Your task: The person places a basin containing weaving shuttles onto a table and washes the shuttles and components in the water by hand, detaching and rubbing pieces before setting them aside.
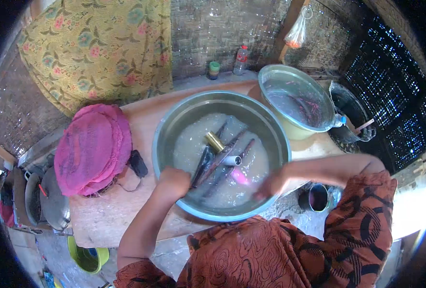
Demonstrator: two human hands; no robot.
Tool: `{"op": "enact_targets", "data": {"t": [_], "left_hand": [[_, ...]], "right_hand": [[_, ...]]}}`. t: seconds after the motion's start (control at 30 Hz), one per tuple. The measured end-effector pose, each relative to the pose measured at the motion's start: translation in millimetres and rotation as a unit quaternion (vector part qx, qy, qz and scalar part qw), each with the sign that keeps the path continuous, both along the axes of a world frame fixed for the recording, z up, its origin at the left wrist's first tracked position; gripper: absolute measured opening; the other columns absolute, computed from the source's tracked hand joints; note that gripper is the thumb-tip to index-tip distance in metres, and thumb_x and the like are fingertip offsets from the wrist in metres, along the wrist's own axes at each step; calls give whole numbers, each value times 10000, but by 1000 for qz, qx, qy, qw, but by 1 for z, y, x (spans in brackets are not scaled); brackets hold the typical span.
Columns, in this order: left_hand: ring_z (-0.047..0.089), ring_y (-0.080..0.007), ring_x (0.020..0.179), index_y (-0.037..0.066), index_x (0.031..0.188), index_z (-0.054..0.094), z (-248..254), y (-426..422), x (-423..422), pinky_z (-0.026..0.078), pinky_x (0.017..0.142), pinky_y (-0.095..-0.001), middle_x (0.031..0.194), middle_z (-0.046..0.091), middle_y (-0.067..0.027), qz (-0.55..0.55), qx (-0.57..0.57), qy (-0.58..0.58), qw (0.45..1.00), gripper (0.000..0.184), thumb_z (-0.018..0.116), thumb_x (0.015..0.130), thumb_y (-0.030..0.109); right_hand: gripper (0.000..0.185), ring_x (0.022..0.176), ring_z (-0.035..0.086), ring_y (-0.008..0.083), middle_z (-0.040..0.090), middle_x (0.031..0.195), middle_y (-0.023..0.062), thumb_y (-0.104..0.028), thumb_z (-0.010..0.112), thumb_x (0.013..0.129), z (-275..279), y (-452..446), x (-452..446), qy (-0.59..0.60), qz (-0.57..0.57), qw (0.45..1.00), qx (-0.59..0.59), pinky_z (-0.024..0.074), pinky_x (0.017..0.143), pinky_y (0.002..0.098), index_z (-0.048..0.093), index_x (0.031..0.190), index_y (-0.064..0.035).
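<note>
A large grey-blue basin (161, 144) of cloudy, whitish water stands in front of me. Several long dark sticks (222, 165) lie slanting in it, along with a gold-coloured tube (215, 142), a silver-coloured tube (232, 161) and a pink object (240, 176) of unclear kind. My left hand (174, 182) is closed at the basin's left front rim, by the lower ends of the dark sticks. What its fingers hold is hidden. Smeared by motion, my right hand (271, 185) is inside the right front rim, near the pink object; its fingers are unclear.
Beside the basin stand a second tub (297, 129) with dark reddish contents and a black bucket (352, 103). Stacked pink cloth-covered rounds (95, 149) lie to the left on the wooden table (107, 216). A bottle (241, 61) stands behind.
</note>
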State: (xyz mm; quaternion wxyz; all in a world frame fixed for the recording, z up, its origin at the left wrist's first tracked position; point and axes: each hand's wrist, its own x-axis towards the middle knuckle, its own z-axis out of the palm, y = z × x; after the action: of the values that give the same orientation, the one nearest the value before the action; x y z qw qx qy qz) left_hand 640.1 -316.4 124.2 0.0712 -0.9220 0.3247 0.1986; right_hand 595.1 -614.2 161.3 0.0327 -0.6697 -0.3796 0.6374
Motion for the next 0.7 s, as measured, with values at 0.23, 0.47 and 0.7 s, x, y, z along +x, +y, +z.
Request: {"op": "enact_targets", "data": {"t": [0.23,0.47,0.7], "left_hand": [[628,-291,813,108,890,643,4,4,-2,456,746,-431,862,649,-133,-10,-14,-17,1000,247,571,773,313],[627,-309,776,56,885,615,7,2,-1,464,719,-422,838,643,-134,7,-69,-37,997,296,590,767,327],[626,-308,771,43,898,601,12,4,-4,466,714,-426,877,632,-151,-2,-112,-53,992,302,600,765,314]], "right_hand": [[479,1306,260,231,302,1396,153,-216,395,832,-47,-86,67,-669,105,717,-166,179,1081,377,427,1276,-41],[335,1131,431,332,544,1124,187,-310,429,812,37,-47,-43,-343,-69,934,-76,333,958,417,629,986,-105],[258,928,554,277,598,930,175,-240,406,845,57,-39,-49,-412,27,911,9,415,834,422,604,857,-75]]}}
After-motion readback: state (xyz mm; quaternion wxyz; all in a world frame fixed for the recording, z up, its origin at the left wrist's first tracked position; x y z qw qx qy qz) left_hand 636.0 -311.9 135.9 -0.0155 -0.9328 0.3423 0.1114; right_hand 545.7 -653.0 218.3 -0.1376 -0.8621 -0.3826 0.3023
